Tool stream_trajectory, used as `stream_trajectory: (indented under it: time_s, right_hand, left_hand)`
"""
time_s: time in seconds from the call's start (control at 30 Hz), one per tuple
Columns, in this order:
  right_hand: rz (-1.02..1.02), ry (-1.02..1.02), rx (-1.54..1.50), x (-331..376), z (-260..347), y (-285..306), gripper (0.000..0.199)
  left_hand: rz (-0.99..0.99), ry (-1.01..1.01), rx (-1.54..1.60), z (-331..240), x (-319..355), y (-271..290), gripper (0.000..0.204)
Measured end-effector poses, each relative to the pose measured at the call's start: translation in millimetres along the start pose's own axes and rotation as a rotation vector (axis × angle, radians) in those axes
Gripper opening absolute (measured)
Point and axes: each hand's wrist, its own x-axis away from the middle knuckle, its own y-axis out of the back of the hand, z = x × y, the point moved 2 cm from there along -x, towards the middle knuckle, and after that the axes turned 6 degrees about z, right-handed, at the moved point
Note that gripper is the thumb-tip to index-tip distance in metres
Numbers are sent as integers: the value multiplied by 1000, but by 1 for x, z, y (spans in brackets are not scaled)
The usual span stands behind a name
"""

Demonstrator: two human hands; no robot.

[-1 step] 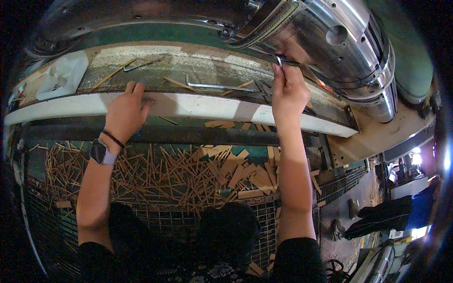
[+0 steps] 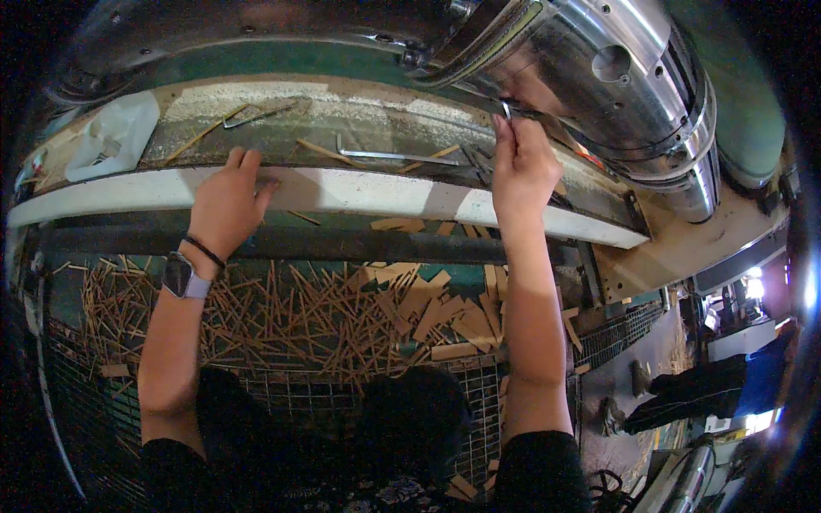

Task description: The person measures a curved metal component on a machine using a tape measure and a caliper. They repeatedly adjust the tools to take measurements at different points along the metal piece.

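My left hand point(image 2: 229, 203) rests on the white rail point(image 2: 342, 190), fingers stretched over its top edge and holding nothing. My right hand point(image 2: 526, 171) is closed in a pinch, raised against the underside of a large shiny metal cylinder point(image 2: 633, 94). From its fingertips pokes the bright end of a hex key point(image 2: 506, 111), the rest of it hidden in the grip. On the ledge between my hands lies a long L-shaped hex key point(image 2: 385, 156). A smaller dark hex key point(image 2: 256, 116) lies farther left, near thin cardboard strips point(image 2: 205, 134).
A white plastic container point(image 2: 115, 137) with small metal pieces sits at the ledge's left end. Below the rail, cardboard scraps point(image 2: 325, 316) cover a green surface beside wire mesh point(image 2: 299, 389). A dark roller point(image 2: 256, 26) runs along the top. At right stands another person point(image 2: 701, 393).
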Motion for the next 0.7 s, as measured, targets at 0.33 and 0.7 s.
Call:
stream_trajectory:
  time_s: [0.33, 0.7]
  right_hand:
    - [54, -667, -1248, 20, 68, -47, 37]
    - [354, -598, -1382, 20, 34, -19, 16]
  left_hand:
    - [-45, 7, -12, 5, -3, -2, 39]
    - [-132, -89, -23, 0, 4, 0, 32]
